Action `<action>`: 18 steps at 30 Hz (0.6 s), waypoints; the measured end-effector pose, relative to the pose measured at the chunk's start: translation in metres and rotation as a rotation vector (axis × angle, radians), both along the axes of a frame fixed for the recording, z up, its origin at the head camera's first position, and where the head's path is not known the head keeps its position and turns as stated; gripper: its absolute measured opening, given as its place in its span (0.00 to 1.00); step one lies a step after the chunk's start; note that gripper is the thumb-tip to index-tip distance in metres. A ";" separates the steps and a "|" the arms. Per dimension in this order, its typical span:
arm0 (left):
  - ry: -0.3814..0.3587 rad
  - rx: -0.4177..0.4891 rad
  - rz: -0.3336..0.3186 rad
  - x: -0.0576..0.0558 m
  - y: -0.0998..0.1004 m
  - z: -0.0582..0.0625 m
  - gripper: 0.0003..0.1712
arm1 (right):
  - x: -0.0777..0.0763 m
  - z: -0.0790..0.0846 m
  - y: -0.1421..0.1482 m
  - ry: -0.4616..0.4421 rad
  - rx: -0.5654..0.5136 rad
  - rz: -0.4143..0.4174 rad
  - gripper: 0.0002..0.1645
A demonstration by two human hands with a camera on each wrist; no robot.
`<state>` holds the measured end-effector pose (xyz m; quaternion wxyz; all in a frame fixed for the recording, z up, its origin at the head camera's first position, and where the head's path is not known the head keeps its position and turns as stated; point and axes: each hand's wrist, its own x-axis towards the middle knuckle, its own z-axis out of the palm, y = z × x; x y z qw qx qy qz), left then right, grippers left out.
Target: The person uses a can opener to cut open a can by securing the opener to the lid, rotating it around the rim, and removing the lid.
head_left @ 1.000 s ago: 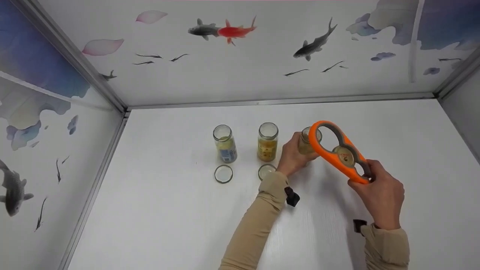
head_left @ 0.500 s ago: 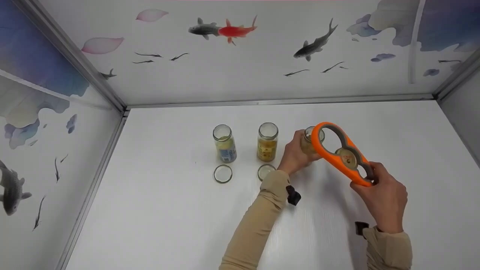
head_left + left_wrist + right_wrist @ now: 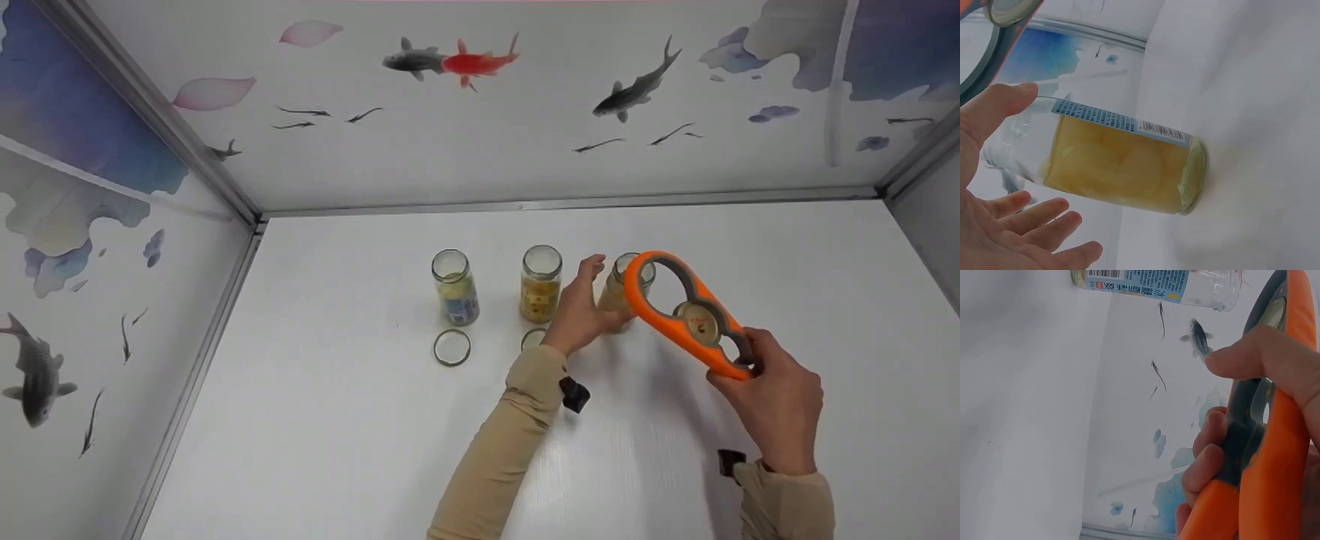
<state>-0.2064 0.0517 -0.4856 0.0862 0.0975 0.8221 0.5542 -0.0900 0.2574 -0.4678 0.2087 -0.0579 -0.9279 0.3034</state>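
My left hand [image 3: 579, 315] stands beside the right-hand glass jar [image 3: 615, 294], its fingers spread and off the glass. In the left wrist view the thumb lies close to the jar [image 3: 1123, 163]; whether it touches is unclear. Pale yellow fruit pieces in liquid fill much of this uncapped, blue-labelled jar. My right hand [image 3: 780, 397] grips one end of an orange and grey jar opener [image 3: 667, 328]. A round gold lid [image 3: 699, 322] sits in the opener's middle opening. From the head, the opener's far end overlaps the jar's right side.
Two more uncapped jars, one with yellow contents [image 3: 540, 300] and one with a blue label [image 3: 460, 307], stand to the left. In front of them lie two lids, one in full view [image 3: 452, 348], the other [image 3: 532, 339] partly behind my left hand. Fish-patterned walls enclose the white table [image 3: 337, 420].
My left hand has let go of the right-hand jar, spread its fingers and drawn slightly left. My right hand has shifted slightly down and right with the jar opener.
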 end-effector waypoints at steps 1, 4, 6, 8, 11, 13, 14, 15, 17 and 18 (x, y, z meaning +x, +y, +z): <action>0.001 -0.003 0.000 0.001 -0.002 0.001 0.49 | 0.000 0.000 0.000 0.004 0.002 0.008 0.26; 0.007 -0.002 0.002 0.006 -0.010 0.003 0.48 | 0.001 -0.001 0.000 0.022 0.012 0.036 0.26; 0.005 0.011 -0.002 0.009 -0.017 0.005 0.46 | 0.001 -0.001 0.001 0.032 0.022 0.057 0.27; 0.010 0.037 -0.012 0.012 -0.025 0.006 0.44 | 0.001 -0.001 0.001 0.042 0.035 0.078 0.28; 0.024 0.101 -0.044 0.018 -0.036 0.005 0.40 | 0.002 -0.001 -0.001 0.066 0.054 0.116 0.29; 0.032 0.148 -0.063 0.020 -0.042 0.004 0.37 | 0.002 -0.002 -0.004 0.086 0.069 0.145 0.29; 0.033 0.166 -0.071 0.022 -0.044 0.004 0.35 | 0.001 -0.003 -0.006 0.097 0.079 0.160 0.30; 0.031 0.186 -0.077 0.023 -0.046 0.004 0.33 | 0.001 -0.004 -0.007 0.106 0.086 0.172 0.29; 0.032 0.221 -0.088 0.026 -0.050 0.004 0.29 | 0.002 -0.005 -0.012 0.115 0.092 0.191 0.30; 0.025 0.242 -0.092 0.027 -0.051 0.003 0.27 | 0.002 -0.005 -0.015 0.107 0.095 0.199 0.31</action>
